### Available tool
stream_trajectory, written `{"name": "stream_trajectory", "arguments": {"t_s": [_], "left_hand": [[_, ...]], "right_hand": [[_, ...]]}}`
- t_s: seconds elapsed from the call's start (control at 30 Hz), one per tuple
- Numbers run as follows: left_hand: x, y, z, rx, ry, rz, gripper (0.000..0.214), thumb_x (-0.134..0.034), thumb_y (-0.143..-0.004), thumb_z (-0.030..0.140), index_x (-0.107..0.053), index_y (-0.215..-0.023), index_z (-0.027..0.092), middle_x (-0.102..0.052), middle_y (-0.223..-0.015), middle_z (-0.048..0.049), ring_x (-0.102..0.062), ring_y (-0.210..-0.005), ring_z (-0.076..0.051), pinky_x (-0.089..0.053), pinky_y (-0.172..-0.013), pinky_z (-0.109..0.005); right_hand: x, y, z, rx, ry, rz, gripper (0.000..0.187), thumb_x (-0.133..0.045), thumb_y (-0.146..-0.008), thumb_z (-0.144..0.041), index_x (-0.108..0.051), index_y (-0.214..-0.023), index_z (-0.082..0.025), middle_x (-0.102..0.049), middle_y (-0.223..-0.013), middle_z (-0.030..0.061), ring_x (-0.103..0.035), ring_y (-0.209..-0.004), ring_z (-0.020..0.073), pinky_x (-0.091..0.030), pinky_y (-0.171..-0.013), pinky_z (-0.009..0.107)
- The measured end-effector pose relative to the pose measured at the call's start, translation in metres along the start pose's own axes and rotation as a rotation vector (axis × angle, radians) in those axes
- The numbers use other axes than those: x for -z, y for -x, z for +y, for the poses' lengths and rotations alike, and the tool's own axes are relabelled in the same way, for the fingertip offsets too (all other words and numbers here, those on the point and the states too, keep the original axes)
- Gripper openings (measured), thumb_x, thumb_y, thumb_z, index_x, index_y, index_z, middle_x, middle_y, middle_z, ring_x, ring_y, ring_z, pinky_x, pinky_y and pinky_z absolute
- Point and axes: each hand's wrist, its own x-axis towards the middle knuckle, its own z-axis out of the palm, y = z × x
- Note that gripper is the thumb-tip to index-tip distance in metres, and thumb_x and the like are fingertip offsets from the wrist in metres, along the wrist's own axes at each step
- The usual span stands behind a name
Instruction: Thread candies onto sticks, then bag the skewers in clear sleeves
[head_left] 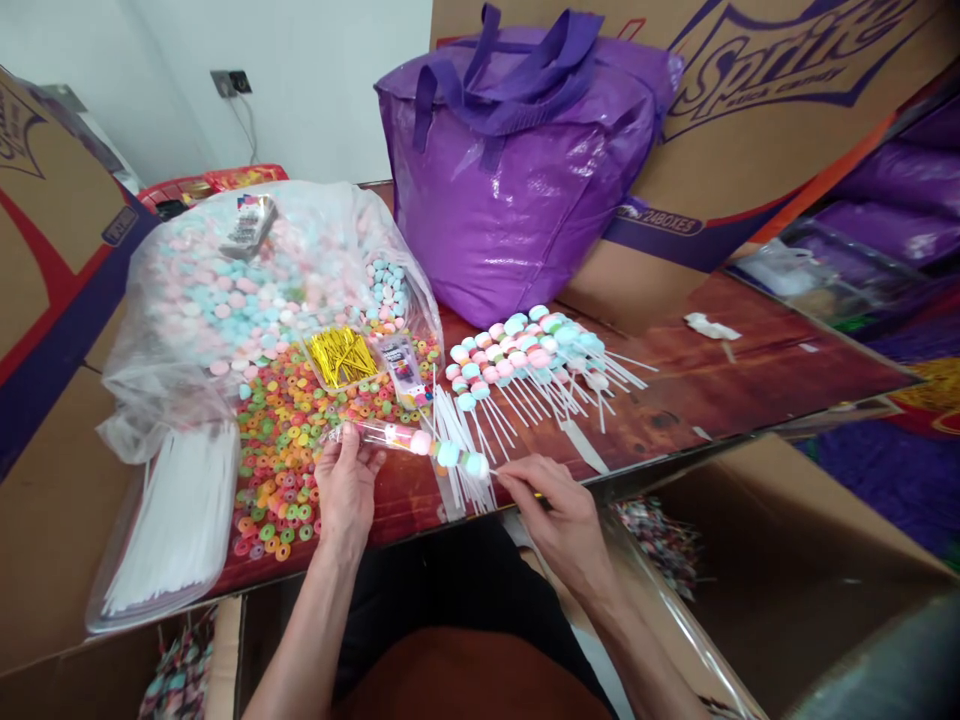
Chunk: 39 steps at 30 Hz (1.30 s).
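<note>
My left hand (346,490) pinches a narrow clear plastic sleeve (371,432) with printed patches at its far end. Between my hands lies a skewer of pink and pale blue marshmallows (448,455), its left end against or inside the sleeve; exactly how far in, I cannot tell. The fingers of my right hand (559,515) grip the skewer's white stick, and a small gold bit shows by them. Beneath the skewer are loose white sticks (454,420). Behind my right hand rests a pile of finished marshmallow skewers (525,350), sticks pointing toward me.
Colourful candy rings (281,450) spread at left, beside a tray of white sticks (176,510). Gold twist ties (341,357) fill a small box. Behind are a big bag of marshmallows (225,290) and a purple bag (517,170). Cardboard boxes (832,560) stand below the table edge.
</note>
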Motion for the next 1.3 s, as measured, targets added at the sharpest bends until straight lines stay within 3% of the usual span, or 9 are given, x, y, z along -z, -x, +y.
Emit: {"name": "stream_trajectory", "arguments": {"t_s": [0.43,0.6,0.77,0.9,1.1,1.3], "left_hand": [[0.0,0.001,-0.003,0.036,-0.014,0.083,0.04,-0.09,-0.055,0.034,-0.062,-0.077,0.017,-0.069,-0.071,0.0024,-0.064,-0.059,-0.011,-0.046,-0.057,-0.024],[-0.004,0.003,-0.008,0.025,0.021,0.125,0.038,-0.089,-0.058,0.035,-0.059,-0.073,0.017,-0.068,-0.07,0.0031,-0.063,-0.059,-0.012,-0.047,-0.058,-0.026],[-0.004,0.004,-0.01,0.003,0.016,0.106,0.036,-0.087,-0.062,0.036,-0.061,-0.077,0.017,-0.068,-0.07,0.003,-0.063,-0.059,-0.011,-0.047,-0.06,-0.025],[-0.003,0.003,-0.01,0.007,0.008,0.081,0.037,-0.088,-0.06,0.037,-0.061,-0.078,0.017,-0.068,-0.071,0.0035,-0.064,-0.059,-0.011,-0.048,-0.06,-0.025],[0.003,-0.002,-0.001,0.007,-0.086,-0.084,0.037,-0.088,-0.06,0.037,-0.063,-0.077,0.016,-0.069,-0.072,0.0022,-0.066,-0.064,-0.012,-0.051,-0.062,-0.025],[0.006,-0.004,0.0,0.003,-0.066,-0.031,0.04,-0.09,-0.056,0.037,-0.064,-0.078,0.016,-0.07,-0.073,0.0022,-0.066,-0.062,-0.012,-0.05,-0.059,-0.024]], "right_hand": [[-0.008,0.003,-0.008,-0.034,-0.075,0.121,0.011,-0.058,-0.093,-0.02,-0.066,-0.086,-0.023,-0.068,-0.079,0.0038,-0.062,-0.075,0.0193,-0.046,-0.071,0.034],[-0.01,0.007,-0.01,0.044,0.005,0.135,0.012,-0.06,-0.091,-0.017,-0.068,-0.088,-0.023,-0.07,-0.08,0.0037,-0.063,-0.075,0.0192,-0.045,-0.072,0.036],[-0.007,0.011,-0.007,0.092,0.066,0.134,0.012,-0.062,-0.09,-0.014,-0.07,-0.09,-0.023,-0.071,-0.082,0.0039,-0.064,-0.077,0.0192,-0.044,-0.074,0.036],[-0.005,0.013,-0.005,0.048,-0.001,0.117,0.012,-0.062,-0.091,-0.015,-0.07,-0.091,-0.023,-0.07,-0.083,0.0041,-0.064,-0.079,0.0197,-0.046,-0.075,0.036],[0.001,0.009,0.002,0.005,-0.115,0.031,0.01,-0.063,-0.091,-0.017,-0.07,-0.088,-0.024,-0.069,-0.082,0.0037,-0.064,-0.079,0.0195,-0.049,-0.073,0.034],[-0.004,0.01,-0.001,-0.081,-0.176,0.065,0.01,-0.062,-0.091,-0.017,-0.069,-0.086,-0.023,-0.067,-0.082,0.003,-0.063,-0.078,0.0182,-0.049,-0.073,0.032]]}}
